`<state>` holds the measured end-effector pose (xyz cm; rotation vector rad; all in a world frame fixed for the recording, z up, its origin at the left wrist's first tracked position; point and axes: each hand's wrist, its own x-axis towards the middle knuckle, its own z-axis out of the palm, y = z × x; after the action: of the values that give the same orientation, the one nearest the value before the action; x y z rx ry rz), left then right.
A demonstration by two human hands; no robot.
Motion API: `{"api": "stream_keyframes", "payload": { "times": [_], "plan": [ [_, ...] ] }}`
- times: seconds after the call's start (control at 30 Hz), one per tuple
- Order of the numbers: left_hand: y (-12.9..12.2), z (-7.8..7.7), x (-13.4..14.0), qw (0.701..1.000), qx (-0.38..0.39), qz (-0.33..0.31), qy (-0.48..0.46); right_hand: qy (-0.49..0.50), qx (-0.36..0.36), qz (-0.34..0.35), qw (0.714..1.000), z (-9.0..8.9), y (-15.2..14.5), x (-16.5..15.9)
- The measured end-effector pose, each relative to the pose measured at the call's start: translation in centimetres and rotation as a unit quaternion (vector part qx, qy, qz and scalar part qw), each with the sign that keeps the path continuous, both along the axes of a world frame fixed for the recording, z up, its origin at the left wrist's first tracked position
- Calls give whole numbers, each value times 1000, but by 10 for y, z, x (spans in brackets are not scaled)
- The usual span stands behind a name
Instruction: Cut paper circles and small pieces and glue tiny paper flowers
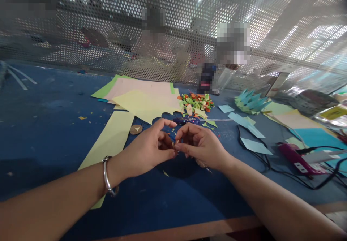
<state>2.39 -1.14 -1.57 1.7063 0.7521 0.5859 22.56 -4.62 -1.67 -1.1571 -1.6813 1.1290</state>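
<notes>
One tiny piece [175, 145], axis unclear, sits pinched in the right hand [202, 144] beside the left hand [149, 147], whose hold is unclear, inside the counter [168, 201]'s near edge.

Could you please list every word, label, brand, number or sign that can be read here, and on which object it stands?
No readable text anywhere.
Yellow label on the shiny item at far right: too blurred to read.
Dark pixelated object: any marking is hidden.
Purple power strip: no marking legible.
</notes>
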Motion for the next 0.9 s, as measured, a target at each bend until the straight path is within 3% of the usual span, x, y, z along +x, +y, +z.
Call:
{"api": "stream_keyframes", "payload": {
  "times": [0.33, 0.53, 0.9],
  "plan": [
    [1, 2, 0, 997, -63, 4, -32, -13, 22, -4, 1000, -5, 1, 4],
    [-3, 10, 5, 988, -134, 56, -60, 8, 28, -20, 999, -1, -1, 3],
    [-3, 4, 2, 999, 14, 38, -17, 4, 46, 12, 999, -4, 0, 3]
  ]
}}
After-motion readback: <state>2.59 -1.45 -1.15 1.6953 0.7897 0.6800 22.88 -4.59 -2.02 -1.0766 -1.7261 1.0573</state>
